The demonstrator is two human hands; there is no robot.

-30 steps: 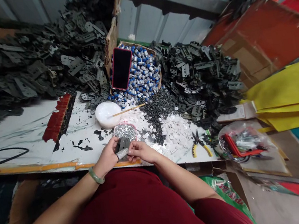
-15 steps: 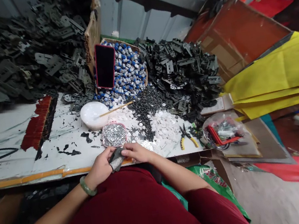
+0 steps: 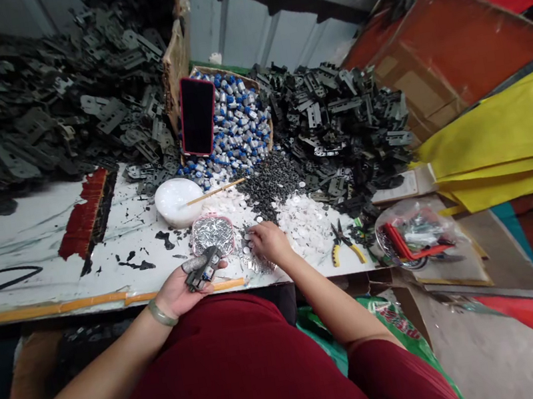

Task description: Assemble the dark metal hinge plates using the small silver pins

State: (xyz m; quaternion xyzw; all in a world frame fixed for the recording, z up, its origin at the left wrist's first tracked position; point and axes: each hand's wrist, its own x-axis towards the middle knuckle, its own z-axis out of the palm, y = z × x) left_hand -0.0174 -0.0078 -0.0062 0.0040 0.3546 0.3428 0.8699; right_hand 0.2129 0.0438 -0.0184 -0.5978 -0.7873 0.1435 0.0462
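The left hand [image 3: 177, 293] is closed around a small dark grey metal part [image 3: 203, 270], just over the near edge of the white tabletop [image 3: 23, 231]. The right hand [image 3: 267, 242] rests among little white round caps [image 3: 307, 223], fingers bent down. I cannot tell if it holds one.

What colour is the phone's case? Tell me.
The phone has a pinkish-red case; the head view shows it.

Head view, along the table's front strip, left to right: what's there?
black cable → red patch → left hand holding a dark part → right hand → pliers → clear bag
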